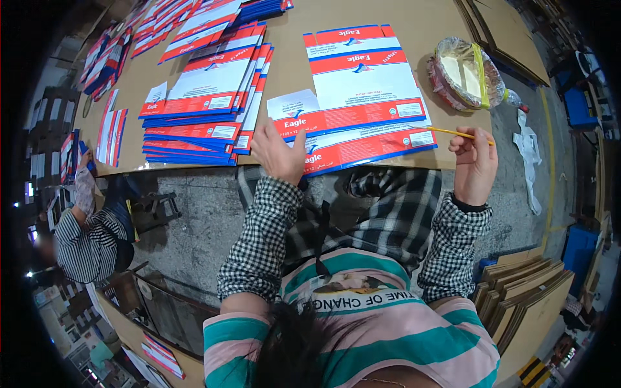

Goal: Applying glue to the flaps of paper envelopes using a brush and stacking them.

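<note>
Two flat printed cartons in red, white and blue lie overlapping before me at the table's near edge. My left hand rests at their left end with its fingers stretched and thumb apart, holding nothing. Between the fingers of my right hand is a thin paintbrush with a yellow handle. It points left, and its tip is over the near right part of the cartons, at the seam where one overlaps the other; I cannot tell whether it touches.
A plastic-lined bowl of whitish paste stands at the right, with yellow tape across it. Stacked flat cartons fill the table to the left. Another person in stripes sits at far left. Cardboard sheets lean at lower right.
</note>
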A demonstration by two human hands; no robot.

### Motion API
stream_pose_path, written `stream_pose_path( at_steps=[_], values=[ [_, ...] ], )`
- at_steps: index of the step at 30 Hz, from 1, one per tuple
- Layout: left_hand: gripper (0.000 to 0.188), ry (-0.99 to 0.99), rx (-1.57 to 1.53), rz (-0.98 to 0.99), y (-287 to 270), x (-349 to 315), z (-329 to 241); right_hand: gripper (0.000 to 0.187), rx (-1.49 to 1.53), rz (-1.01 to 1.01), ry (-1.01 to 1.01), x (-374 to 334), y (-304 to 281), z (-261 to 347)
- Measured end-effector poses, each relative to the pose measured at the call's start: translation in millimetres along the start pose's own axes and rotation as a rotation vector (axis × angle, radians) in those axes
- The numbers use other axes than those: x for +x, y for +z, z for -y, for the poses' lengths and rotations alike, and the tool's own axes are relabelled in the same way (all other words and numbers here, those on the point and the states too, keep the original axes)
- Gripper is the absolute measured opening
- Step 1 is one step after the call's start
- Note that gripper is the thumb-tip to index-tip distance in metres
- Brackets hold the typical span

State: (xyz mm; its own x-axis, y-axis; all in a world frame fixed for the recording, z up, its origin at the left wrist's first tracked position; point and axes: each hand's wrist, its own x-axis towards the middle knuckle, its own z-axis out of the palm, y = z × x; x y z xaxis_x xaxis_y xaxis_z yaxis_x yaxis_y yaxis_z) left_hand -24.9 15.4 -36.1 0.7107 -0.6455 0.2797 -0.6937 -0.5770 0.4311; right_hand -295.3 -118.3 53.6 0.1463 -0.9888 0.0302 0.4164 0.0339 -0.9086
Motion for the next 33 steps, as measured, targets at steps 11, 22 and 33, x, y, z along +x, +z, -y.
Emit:
stream_pose_path(
  at_steps=[11,22,33],
  values=[
    [0.04,-0.135,-0.457,-0.069,-15.3,21.4,5.7,0.015,0.029,-0.01,-0.024,-10.1,1.9,0.6],
    [0.028,-0.222,-1.187,-0.651,-145.8,90.8,115.5,0.018,-0.015,-0.126,-0.259,-4.1,-36.2,43.0],
    [0.023,-0.703,-1.013,-0.8,-175.1,116.1,283.2,0.017,-0.05,-0.164,-0.263,10.4,17.8,40.0]
  ],
)
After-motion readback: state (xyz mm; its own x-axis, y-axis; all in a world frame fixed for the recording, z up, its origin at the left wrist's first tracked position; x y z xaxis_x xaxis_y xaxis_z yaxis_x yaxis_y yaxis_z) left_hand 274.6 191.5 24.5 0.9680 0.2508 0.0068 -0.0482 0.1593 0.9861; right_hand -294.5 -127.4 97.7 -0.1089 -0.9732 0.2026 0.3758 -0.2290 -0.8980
